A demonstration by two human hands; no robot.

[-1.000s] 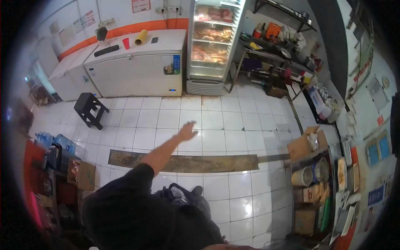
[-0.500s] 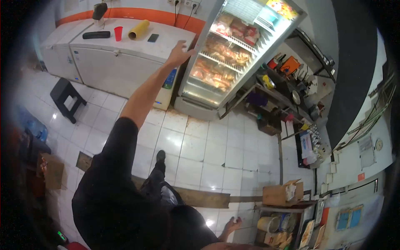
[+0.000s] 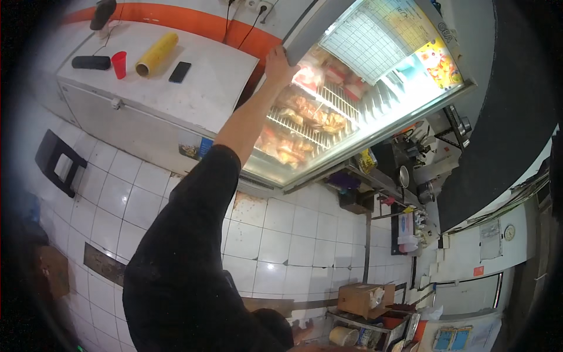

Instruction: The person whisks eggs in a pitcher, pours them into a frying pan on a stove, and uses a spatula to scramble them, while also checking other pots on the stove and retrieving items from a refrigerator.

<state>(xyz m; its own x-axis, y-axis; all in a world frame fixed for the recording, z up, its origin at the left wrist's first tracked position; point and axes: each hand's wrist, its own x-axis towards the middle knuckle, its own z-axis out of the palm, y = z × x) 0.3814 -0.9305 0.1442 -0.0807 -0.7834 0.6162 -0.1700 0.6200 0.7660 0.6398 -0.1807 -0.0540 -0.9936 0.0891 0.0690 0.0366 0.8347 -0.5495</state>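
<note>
My left arm, in a black sleeve, stretches up and forward. The fingers of my left hand [image 3: 280, 66] are bent around the left edge of a tall, lit display fridge's glass door [image 3: 302, 41]. Through the glass, several bags of reddish and yellowish food [image 3: 311, 111] lie on wire shelves. A gridded paper sheet [image 3: 369, 44] covers part of the upper glass. Low by my body is my right hand [image 3: 302, 331], dim and partly seen, with its fingers apart and nothing visible in it.
Left of the fridge, a white chest freezer [image 3: 205, 100] bears a phone [image 3: 180, 72], a yellow roll [image 3: 157, 54], a red cup [image 3: 119, 64] and a black cylinder [image 3: 91, 63]. A black stool [image 3: 60, 163] stands on the tiles. Cluttered shelving [image 3: 381, 170] and a cardboard box [image 3: 358, 299] are at right.
My left hand has gone from reaching over the freezer's corner to gripping the fridge door's edge. The view has come closer to the fridge, and my right hand sits lower and farther left in it.
</note>
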